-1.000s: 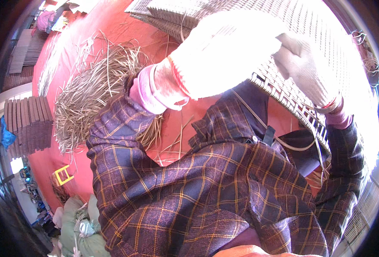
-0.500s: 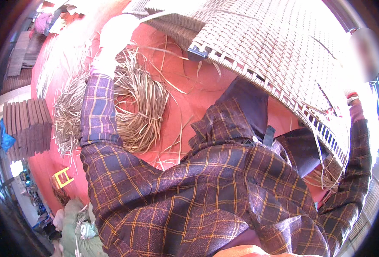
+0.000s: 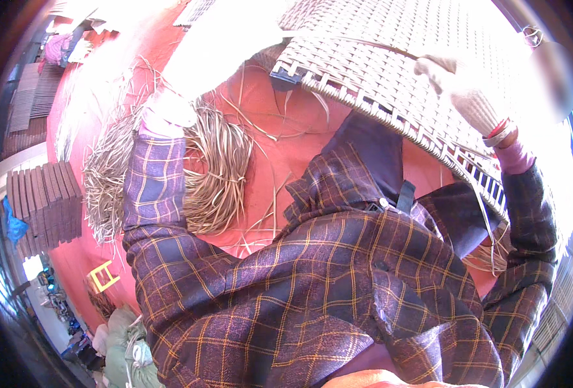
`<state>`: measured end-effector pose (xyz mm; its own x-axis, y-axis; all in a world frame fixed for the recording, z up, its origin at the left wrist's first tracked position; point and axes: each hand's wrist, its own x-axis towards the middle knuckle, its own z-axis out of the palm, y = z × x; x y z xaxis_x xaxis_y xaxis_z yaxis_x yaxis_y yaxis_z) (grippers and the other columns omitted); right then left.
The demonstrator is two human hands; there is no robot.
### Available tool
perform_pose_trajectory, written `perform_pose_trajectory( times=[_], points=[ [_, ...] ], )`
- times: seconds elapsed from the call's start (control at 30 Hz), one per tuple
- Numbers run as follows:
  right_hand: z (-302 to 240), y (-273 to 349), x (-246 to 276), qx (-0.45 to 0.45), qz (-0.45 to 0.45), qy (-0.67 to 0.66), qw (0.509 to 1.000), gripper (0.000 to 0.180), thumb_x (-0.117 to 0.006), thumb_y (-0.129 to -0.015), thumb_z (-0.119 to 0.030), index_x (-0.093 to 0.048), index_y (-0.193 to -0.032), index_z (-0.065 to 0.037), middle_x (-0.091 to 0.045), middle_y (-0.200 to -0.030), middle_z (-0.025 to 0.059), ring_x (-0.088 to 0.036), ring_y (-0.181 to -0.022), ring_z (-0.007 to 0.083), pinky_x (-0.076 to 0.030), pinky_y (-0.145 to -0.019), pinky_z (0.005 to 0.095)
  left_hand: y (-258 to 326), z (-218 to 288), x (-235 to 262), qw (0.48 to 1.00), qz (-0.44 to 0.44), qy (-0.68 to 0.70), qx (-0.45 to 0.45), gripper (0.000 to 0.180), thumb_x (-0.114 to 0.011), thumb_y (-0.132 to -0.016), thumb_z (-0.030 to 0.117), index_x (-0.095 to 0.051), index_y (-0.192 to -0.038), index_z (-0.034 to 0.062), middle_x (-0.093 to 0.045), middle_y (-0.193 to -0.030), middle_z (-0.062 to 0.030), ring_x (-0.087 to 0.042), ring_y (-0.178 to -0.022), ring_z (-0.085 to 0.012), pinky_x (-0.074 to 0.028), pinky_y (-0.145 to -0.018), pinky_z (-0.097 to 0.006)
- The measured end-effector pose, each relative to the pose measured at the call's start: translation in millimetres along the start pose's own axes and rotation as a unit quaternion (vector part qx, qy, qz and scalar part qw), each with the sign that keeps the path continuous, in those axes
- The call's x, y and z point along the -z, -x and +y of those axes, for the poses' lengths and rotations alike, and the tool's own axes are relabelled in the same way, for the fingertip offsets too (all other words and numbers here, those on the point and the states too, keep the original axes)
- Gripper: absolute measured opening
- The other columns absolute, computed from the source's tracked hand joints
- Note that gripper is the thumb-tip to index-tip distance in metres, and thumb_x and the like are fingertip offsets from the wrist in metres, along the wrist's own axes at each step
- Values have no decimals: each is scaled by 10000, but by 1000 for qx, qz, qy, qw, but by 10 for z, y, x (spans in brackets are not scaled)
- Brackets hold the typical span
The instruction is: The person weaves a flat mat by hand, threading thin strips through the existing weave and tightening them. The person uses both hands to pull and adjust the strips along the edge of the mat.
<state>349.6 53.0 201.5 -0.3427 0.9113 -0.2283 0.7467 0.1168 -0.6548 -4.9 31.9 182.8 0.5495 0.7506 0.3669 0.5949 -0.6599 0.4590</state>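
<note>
A woven panel (image 3: 377,71) of pale flat strips on a frame leans across the far right, over my legs. My right hand (image 3: 467,97), in a light knitted glove, is over the weave with fingers curled on a thin pale weaving strip (image 3: 357,40). The strip stretches left along the panel's upper part to my gloved left hand (image 3: 234,48), at the panel's left corner. Glare bleaches that hand, hiding its separate fingers, but the strip runs into its tip. Below my left wrist lies a large coil of weaving strips (image 3: 218,174).
Red sheeting (image 3: 273,161) covers the ground, with loose strips scattered on it. At left are a stack of brown ridged pieces (image 3: 44,204), a yellow frame-shaped piece (image 3: 104,277) and a pale green sack (image 3: 131,355). More strips (image 3: 490,255) lie under the panel's lower right edge.
My right hand has come inward from the panel's far right edge onto the weave. My left hand has shifted right toward the panel corner, and the strip now spans between both hands.
</note>
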Motion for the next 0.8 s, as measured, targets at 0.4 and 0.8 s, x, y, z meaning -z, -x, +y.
perform_pose_trajectory(
  times=[0.4, 0.8],
  points=[
    [59, 105, -265, 189, 14, 49, 981, 233, -581, -976, -265, -708, -964, -70, -678, -814, 180, -668, -747, 339, -525, -712, 435, 120, 3, -572, 923, -20, 369, 110, 330, -643, -952, 109, -701, -1275, 72, -707, -1241, -114, -658, -1148, -284, -510, -1006, -410],
    [391, 413, -710, 227, 148, -50, 961, 310, -604, -994, -390, -703, -874, -121, -676, -788, 141, -670, -770, 344, -521, -720, 450, -275, 471, -637, 981, -124, -75, -125, 200, -649, -958, 44, -748, -1126, 0, -756, -1032, -141, -713, -911, -294, -562, -812, -375]
  ],
)
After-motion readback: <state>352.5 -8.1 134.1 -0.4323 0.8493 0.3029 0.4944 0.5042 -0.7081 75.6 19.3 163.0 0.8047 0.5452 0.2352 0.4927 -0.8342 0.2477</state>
